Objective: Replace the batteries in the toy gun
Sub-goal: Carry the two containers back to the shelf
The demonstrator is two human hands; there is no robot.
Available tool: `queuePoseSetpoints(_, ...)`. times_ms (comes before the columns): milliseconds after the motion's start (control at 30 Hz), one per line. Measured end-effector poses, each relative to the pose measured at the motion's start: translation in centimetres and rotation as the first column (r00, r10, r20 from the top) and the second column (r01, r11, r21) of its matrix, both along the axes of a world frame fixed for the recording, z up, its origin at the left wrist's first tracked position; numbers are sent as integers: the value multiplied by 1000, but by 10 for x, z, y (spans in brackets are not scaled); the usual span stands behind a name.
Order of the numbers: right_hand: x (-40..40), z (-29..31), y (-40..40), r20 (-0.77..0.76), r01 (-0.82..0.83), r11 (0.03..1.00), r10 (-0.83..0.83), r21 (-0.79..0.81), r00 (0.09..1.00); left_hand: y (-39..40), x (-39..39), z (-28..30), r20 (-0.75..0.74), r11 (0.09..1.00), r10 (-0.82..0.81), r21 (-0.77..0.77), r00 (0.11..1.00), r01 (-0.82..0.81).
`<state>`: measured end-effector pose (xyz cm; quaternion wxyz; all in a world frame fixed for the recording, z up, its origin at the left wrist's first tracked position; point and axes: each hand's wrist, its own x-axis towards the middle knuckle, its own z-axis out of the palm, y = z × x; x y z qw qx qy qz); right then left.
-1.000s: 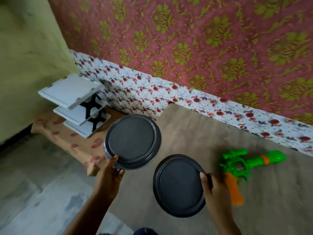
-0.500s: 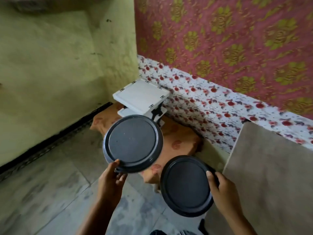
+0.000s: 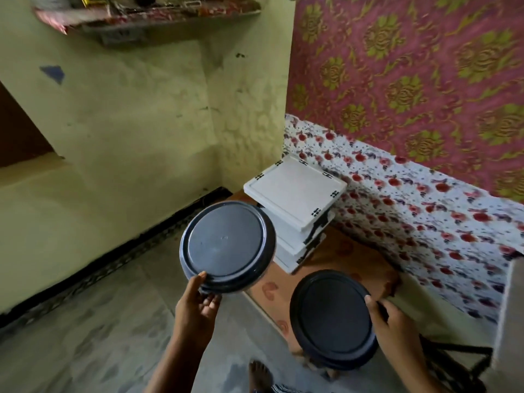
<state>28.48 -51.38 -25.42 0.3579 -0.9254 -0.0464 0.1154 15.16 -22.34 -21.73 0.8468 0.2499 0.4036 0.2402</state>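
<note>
I hold two round black lidded containers in the air over the floor. My left hand point(image 3: 197, 303) grips the near rim of the left container point(image 3: 226, 245), thumb on the lid. My right hand point(image 3: 392, 326) grips the right edge of the right container point(image 3: 331, 319). The left container is higher and further away than the right one. The toy gun is out of view.
A stack of white trays point(image 3: 295, 199) stands on a low orange-patterned stool point(image 3: 354, 268) against the flowered cloth point(image 3: 425, 211). The table edge point(image 3: 510, 307) is at the far right. A green wall and a cluttered high shelf point(image 3: 147, 12) are to the left. My foot point(image 3: 259, 375) is on the grey floor.
The view has swung left, away from the table; the toy gun has left the frame. Both containers stay in my hands and now hang over the floor near the stool.
</note>
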Motion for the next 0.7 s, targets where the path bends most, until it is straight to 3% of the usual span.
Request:
queuePoseSetpoints(67, 22, -3, 21, -12, 44, 999, -44, -2, 999, 25, 17, -9, -31, 995, -62, 74, 998, 64)
queuePoseSetpoints(167, 51, -1, 52, -18, 73, 996, -72, 49, 997, 62, 56, 0, -68, 999, -48, -24, 997, 46)
queuePoseSetpoints(367, 99, -7, 99, 12, 117, 993, -117, -4, 993, 105, 131, 5, -95, 995, -101, -7, 990, 101)
queuePoseSetpoints(533, 107, -16, 117, -26, 197, 980, -198, -28, 980, 123, 197, 1, -88, 962, -271, 22, 959, 273)
queuePoseSetpoints(700, 99, -24, 129, -68, 355, 935, -353, 18, 933, 126, 261, -7, -195, 867, -473, 68, 859, 493)
